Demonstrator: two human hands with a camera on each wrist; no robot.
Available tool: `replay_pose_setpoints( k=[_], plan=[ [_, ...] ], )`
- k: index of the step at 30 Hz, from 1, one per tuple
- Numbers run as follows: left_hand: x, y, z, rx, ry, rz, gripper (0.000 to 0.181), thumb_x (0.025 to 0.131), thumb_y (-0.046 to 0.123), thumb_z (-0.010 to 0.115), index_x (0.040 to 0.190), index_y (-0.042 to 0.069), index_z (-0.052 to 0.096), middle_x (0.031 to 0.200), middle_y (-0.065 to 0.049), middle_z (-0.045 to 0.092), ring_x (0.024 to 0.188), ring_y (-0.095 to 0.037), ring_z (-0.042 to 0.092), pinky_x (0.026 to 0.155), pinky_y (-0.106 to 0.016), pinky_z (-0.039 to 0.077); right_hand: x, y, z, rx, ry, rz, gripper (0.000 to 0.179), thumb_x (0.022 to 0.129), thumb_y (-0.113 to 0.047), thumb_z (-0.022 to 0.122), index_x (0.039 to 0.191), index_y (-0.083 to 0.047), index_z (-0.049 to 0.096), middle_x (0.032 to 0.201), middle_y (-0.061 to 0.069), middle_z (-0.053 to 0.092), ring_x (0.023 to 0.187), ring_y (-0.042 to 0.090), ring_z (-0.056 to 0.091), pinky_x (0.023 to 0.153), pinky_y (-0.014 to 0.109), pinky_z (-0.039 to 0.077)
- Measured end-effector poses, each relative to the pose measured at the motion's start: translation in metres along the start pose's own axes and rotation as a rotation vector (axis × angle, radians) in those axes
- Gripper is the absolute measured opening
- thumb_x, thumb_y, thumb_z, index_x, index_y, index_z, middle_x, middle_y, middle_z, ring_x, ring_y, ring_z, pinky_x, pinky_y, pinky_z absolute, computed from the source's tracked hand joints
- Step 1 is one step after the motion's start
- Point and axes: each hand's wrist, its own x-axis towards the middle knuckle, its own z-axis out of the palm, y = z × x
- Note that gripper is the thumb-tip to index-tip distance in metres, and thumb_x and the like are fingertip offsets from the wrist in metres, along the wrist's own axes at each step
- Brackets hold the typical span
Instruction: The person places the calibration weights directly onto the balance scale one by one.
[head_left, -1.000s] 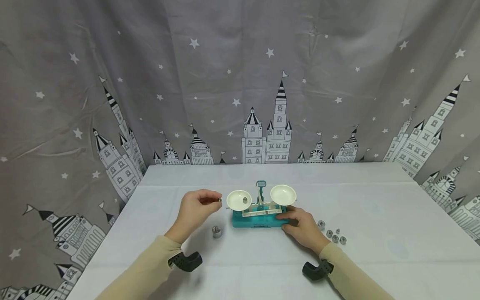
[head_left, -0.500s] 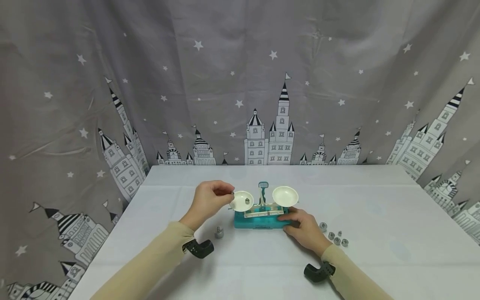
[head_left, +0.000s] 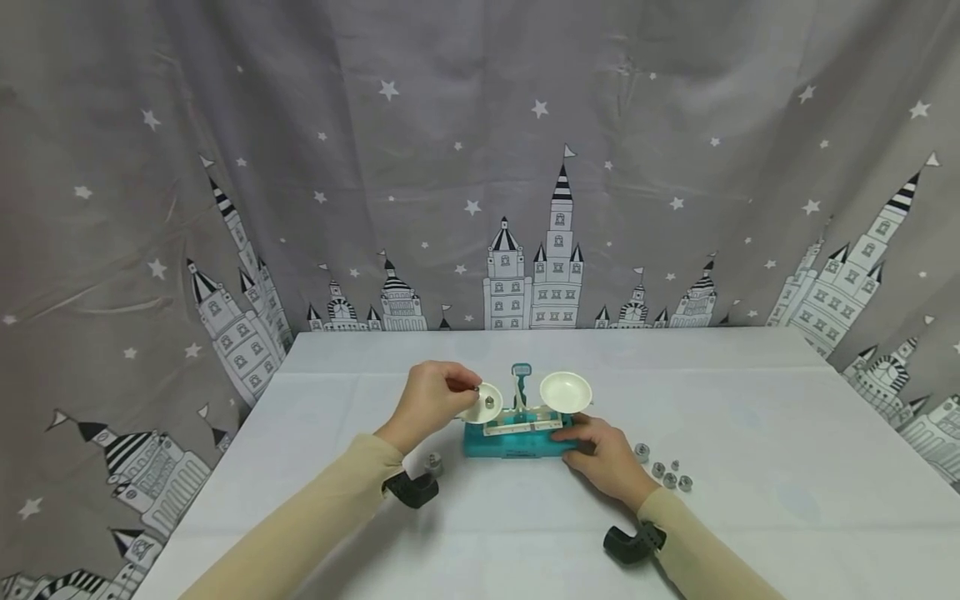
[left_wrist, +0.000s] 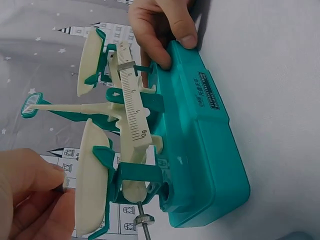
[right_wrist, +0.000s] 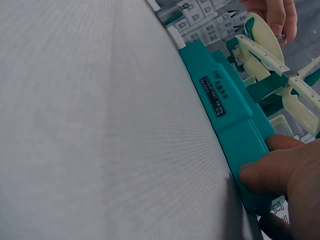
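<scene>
A student balance with a teal base (head_left: 495,443) and two cream pans stands mid-table. My left hand (head_left: 429,402) pinches a small metal weight (right_wrist: 281,37) between thumb and fingertips, just over the left pan (head_left: 480,410). Another metal weight (head_left: 489,402) sits in that pan. Fingers partly hide the pinched weight in the head view. My right hand (head_left: 606,457) grips the right end of the base, thumb on the front face, as the right wrist view shows. Nothing is seen in the right pan (head_left: 566,392).
Several metal weights (head_left: 670,480) stand on the white-covered table right of the right hand. A larger weight (head_left: 433,463) stands left of the base, close to the left wrist's black camera mount (head_left: 412,490). A grey castle-print curtain (head_left: 420,167) hangs behind.
My left hand has moved right with the small weight, from beside the left pan to over it. The right hand keeps its grip on the base.
</scene>
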Motion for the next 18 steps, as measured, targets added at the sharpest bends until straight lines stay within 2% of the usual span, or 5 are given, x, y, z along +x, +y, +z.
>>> replay_pose_setpoints(
  k=[10,18],
  plan=[
    [0.0031,0.0001,0.0045,0.061,-0.017,0.013,0.011,0.082,-0.001,0.075,0.091,0.004,0.080,0.089,-0.008,0.079,0.077,-0.014,0.070,0.068,-0.028,0.062,0.0003,-0.0009,0.0006,0.004,-0.002,-0.012,0.025,0.083,-0.002,0.072,0.104,-0.013,0.080,0.145,0.023,0.059,0.139,0.045,0.051,0.116,0.063,0.038],
    [0.0062,0.0039,0.0066,0.123,-0.052,0.051,0.014,0.081,-0.005,0.071,0.091,0.002,0.080,0.088,-0.009,0.078,0.076,-0.014,0.069,0.067,-0.026,0.061,0.0008,0.0021,0.0010,0.004,-0.001,-0.018,0.025,0.082,-0.001,0.072,0.104,-0.013,0.080,0.144,0.023,0.059,0.139,0.045,0.051,0.117,0.062,0.039]
  ],
)
